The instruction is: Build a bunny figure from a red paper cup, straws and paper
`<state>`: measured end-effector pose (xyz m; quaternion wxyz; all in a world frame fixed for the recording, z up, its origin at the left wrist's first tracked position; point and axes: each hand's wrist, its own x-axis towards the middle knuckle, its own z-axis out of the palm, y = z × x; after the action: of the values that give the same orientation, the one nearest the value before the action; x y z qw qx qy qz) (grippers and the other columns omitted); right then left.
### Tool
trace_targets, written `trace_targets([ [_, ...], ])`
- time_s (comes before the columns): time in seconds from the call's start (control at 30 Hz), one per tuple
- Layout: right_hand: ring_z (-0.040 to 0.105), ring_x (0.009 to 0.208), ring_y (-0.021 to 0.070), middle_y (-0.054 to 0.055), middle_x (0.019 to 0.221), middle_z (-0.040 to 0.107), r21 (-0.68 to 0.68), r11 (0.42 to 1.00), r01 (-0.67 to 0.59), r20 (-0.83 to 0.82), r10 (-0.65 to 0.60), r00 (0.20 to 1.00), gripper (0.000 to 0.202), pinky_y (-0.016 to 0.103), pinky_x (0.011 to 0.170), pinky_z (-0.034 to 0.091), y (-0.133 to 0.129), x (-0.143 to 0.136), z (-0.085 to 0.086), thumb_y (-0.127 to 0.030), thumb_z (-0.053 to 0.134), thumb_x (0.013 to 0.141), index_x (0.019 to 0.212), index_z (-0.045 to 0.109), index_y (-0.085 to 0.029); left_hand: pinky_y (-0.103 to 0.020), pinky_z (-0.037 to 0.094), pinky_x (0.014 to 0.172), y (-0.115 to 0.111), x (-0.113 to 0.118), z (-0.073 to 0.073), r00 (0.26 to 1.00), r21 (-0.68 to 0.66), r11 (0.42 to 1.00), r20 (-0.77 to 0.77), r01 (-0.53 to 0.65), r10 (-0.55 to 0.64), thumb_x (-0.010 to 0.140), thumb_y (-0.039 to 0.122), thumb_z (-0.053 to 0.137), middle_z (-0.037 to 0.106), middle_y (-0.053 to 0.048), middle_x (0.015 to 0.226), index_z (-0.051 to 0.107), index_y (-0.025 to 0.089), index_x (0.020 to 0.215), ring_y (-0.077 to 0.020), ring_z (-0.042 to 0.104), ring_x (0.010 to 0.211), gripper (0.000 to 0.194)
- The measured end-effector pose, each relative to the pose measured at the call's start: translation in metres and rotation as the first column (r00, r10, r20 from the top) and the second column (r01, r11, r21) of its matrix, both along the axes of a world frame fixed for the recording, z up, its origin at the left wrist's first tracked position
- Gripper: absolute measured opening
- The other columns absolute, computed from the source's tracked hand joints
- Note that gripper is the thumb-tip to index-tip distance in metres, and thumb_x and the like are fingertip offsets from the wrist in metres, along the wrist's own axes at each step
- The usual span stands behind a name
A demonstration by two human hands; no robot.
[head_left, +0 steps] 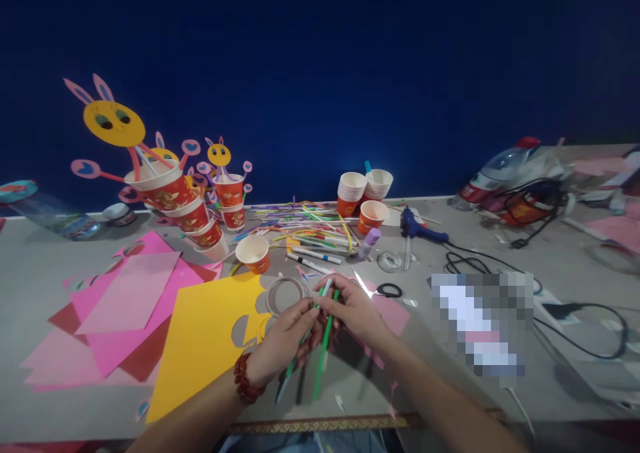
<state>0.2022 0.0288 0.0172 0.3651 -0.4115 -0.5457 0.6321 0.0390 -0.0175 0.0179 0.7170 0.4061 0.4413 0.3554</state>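
Observation:
Near the front of the table my two hands meet around thin green sticks that look like straws. My left hand (285, 333), with a red bead bracelet at the wrist, is closed on a pale stick whose tip shows above the thumb. My right hand (353, 306) is closed on a green straw (325, 360) that hangs down toward the table edge. More sticks jut below my left hand, partly hidden by the fingers. Just beyond lie a roll of tape (286, 296) and a pair of scissors (387, 290).
Yellow paper (205, 333) and pink sheets (135, 290) lie left, with rabbit-faced cups (163, 186) behind. Loose straws and markers (315, 256) spread across the middle. Paper cups (351, 190), a glue gun (420, 226) with its cable and a bottle (495, 173) stand or lie further right.

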Motion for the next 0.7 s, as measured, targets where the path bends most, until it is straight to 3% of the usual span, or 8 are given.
trace_targets([
  [0.13,0.052,0.053,0.0091,-0.006,0.072,0.056,-0.011,1.0,0.012,-0.027,-0.012,1.0,0.045,0.021,0.049,0.045,0.0003,-0.0007,0.0006,-0.044,0.079,0.076,0.11,0.06,-0.021,-0.018,0.037,0.035,-0.0011,0.0031,-0.002,0.996,0.023,0.997,-0.039,-0.077,0.078,0.088,0.054,0.057,0.057,0.005,0.061,0.056,0.02,0.097,-0.0066,0.044,0.038,0.034],
  [0.27,0.053,0.06,0.0108,-0.003,0.08,0.056,0.084,0.996,0.0,0.034,-0.003,0.999,0.049,0.022,0.053,0.044,-0.0014,0.0007,0.0012,-0.036,0.077,0.079,0.122,0.059,-0.023,-0.022,0.048,0.04,-0.0013,0.0054,-0.005,0.995,-0.039,0.999,0.091,-0.035,0.038,0.087,0.056,0.056,0.068,-0.002,0.07,0.051,0.019,0.1,-0.0145,0.064,0.05,0.039],
  [0.43,0.053,0.068,0.0123,0.0,0.098,0.054,0.188,0.98,0.065,0.049,-0.075,0.996,0.069,0.024,0.058,0.046,-0.0052,0.0011,-0.0005,-0.03,0.074,0.082,0.143,0.043,-0.03,-0.022,0.048,0.04,-0.0001,0.0056,-0.0047,0.984,-0.116,0.993,0.178,0.024,-0.003,0.086,0.057,0.057,0.07,-0.003,0.071,0.049,0.019,0.098,-0.0151,0.065,0.047,0.041],
  [0.5,0.054,0.072,0.0127,0.001,0.104,0.053,0.237,0.969,0.075,0.065,-0.093,0.994,0.071,0.025,0.063,0.047,-0.0057,0.0009,-0.0025,-0.029,0.074,0.082,0.144,0.041,-0.031,-0.021,0.046,0.039,0.0,0.0053,-0.0038,0.985,-0.101,0.995,0.17,0.009,0.008,0.086,0.057,0.058,0.068,-0.001,0.068,0.049,0.019,0.093,-0.0129,0.062,0.044,0.04],
  [0.6,0.054,0.078,0.014,0.002,0.108,0.052,0.266,0.961,0.078,0.082,-0.103,0.991,0.067,0.026,0.068,0.048,-0.0051,0.0002,-0.0052,-0.029,0.074,0.081,0.142,0.044,-0.03,-0.015,0.032,0.034,-0.0003,0.0048,-0.0031,0.99,-0.076,0.996,0.134,-0.035,0.045,0.086,0.055,0.06,0.061,0.004,0.062,0.049,0.02,0.089,-0.0046,0.043,0.035,0.037],
  [0.7,0.054,0.075,0.0126,0.003,0.111,0.052,0.188,0.977,0.106,-0.022,-0.103,0.994,0.068,0.025,0.064,0.047,-0.0032,-0.0016,-0.006,-0.032,0.079,0.076,0.137,0.048,-0.03,-0.014,0.018,0.035,-0.0006,0.0042,-0.0028,0.992,-0.09,0.995,0.116,-0.04,0.05,0.084,0.053,0.063,0.054,0.007,0.062,0.049,0.021,0.09,-0.0018,0.028,0.036,0.035],
])
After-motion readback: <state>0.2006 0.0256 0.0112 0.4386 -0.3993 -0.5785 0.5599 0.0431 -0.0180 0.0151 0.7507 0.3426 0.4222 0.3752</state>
